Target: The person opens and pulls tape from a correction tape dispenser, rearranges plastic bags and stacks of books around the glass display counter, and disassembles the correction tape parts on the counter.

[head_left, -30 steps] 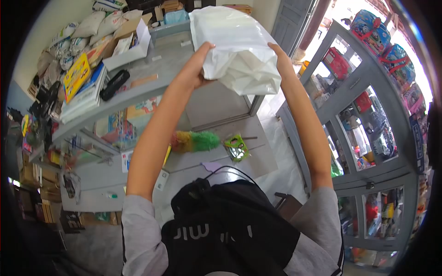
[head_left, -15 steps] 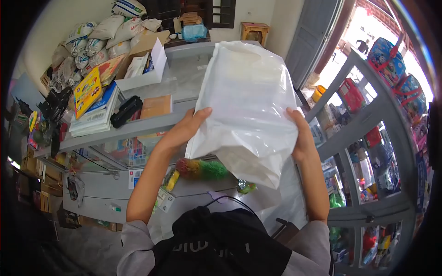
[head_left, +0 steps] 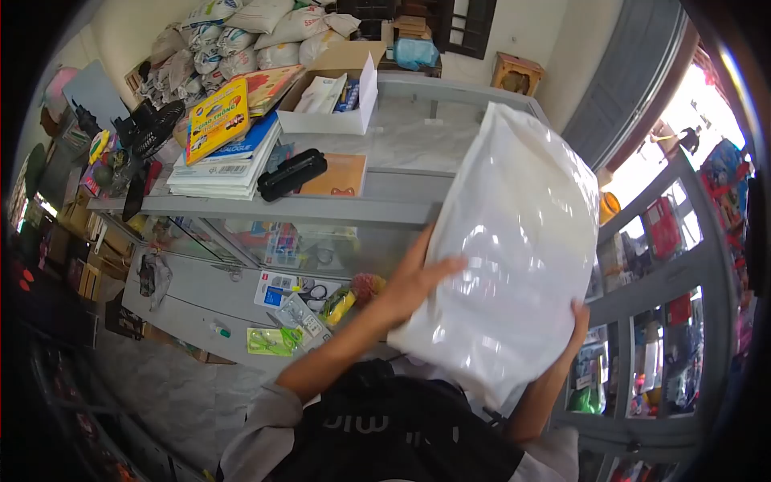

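A large, glossy white plastic package (head_left: pixel 514 249) is held up in front of my chest, tilted, its top leaning toward the counter. My left hand (head_left: pixel 422 281) grips its left edge, with the thumb lying on the front face and the fingers hidden behind. At the lower right edge my right hand (head_left: pixel 572 333) holds the package, mostly hidden by it. Below my left hand, on the lower shelf, lie a green packet (head_left: pixel 271 341), scissors in packaging (head_left: pixel 318 292) and part of a colourful duster (head_left: pixel 367 286).
A glass counter (head_left: pixel 321 210) bears stacked books (head_left: pixel 217 177), a black case (head_left: pixel 292 173), an orange book (head_left: pixel 341 175) and an open box (head_left: pixel 328 122). Sacks (head_left: pixel 261 16) are piled behind. A glass-door cabinet (head_left: pixel 618 341) stands on the right.
The package has come down and closer, and has turned upright with its top leaning right. Both hands moved with it. The view has swung, so the counter appears farther right.
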`<state>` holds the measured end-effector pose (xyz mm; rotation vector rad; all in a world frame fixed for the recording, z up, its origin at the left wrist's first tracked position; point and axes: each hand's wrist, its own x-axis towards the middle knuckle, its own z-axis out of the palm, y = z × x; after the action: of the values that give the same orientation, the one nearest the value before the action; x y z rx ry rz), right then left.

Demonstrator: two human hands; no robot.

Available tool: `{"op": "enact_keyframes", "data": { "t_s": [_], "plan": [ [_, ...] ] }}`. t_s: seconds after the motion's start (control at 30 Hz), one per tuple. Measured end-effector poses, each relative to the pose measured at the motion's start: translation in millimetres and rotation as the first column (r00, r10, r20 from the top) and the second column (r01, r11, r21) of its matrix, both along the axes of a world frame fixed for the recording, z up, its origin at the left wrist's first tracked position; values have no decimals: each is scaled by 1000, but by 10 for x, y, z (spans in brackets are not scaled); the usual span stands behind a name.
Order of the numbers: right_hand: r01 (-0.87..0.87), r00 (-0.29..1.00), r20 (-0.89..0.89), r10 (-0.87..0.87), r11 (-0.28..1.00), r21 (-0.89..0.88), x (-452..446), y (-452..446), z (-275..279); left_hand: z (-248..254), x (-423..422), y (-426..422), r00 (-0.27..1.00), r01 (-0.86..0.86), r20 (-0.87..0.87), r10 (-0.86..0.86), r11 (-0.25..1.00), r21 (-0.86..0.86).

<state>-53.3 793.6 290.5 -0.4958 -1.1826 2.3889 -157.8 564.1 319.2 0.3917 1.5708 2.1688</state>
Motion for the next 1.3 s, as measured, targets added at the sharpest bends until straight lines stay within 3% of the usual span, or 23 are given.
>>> {"op": "enact_keyframes", "data": {
  "t_s": [0.07,0.1,0.17,0.2,0.3,0.4,0.5,0.57,0.63,0.7,0.77,0.8,0.87,0.97,1.13,1.2,1.3],
  "plan": [
    [46,981,-185,-55,998,-53,96,-83,-147,-197,169,-58,978,2,-209,-9,999,-35],
    [51,983,-171,-61,997,-59,77,-51,-247,-278,198,-69,981,7,-195,-15,999,-42],
    [45,998,-32,-50,990,-133,165,119,-522,-493,351,-64,916,102,-354,-188,964,-247],
    [50,998,-38,-55,989,-138,209,199,-608,-628,451,-29,893,54,-414,-175,956,-288],
    [-83,995,-65,82,996,-12,428,283,-779,-735,762,-74,897,61,-395,-198,941,-334],
    [-54,998,10,55,996,-71,864,129,-902,-754,986,-204,920,141,-295,-260,918,-370],
    [-19,999,47,25,994,-108,1164,-132,-928,-753,1164,-308,914,133,-305,-266,909,-394],
    [78,963,262,-61,995,-56,1330,-353,-874,-1041,1266,-324,925,144,-269,-267,904,-402],
    [38,953,302,-11,996,-81,1454,-399,-940,-1230,1334,-324,932,148,-247,-266,900,-410],
    [9,938,344,30,994,-113,1550,-447,-1069,-1336,1403,-337,976,216,83,-200,905,-366],
    [7,868,490,78,986,-169,1561,-490,-1245,-1594,1476,-381,979,199,115,-166,893,-404],
    [6,863,499,80,986,-168,1530,-483,-1305,-1679,1491,-419,967,220,213,-141,883,-414],
    [1,833,539,128,972,-233,1455,-478,-1433,-1717,1470,-493,934,232,349,-79,877,-420],
    [0,787,580,212,939,-343,1287,-535,-1530,-1717,1376,-555,920,175,392,-2,897,-406],
    [-91,805,516,292,921,-379,438,-357,-1263,-1621,851,-397,948,110,318,31,903,-416],
    [-149,815,477,330,914,-377,56,-198,-1225,-1880,551,-214,935,-43,330,129,966,-256],
    [-165,820,513,253,963,-212,-596,226,-1547,-2232,2,93,901,-134,401,166,985,-106]
  ]
}}
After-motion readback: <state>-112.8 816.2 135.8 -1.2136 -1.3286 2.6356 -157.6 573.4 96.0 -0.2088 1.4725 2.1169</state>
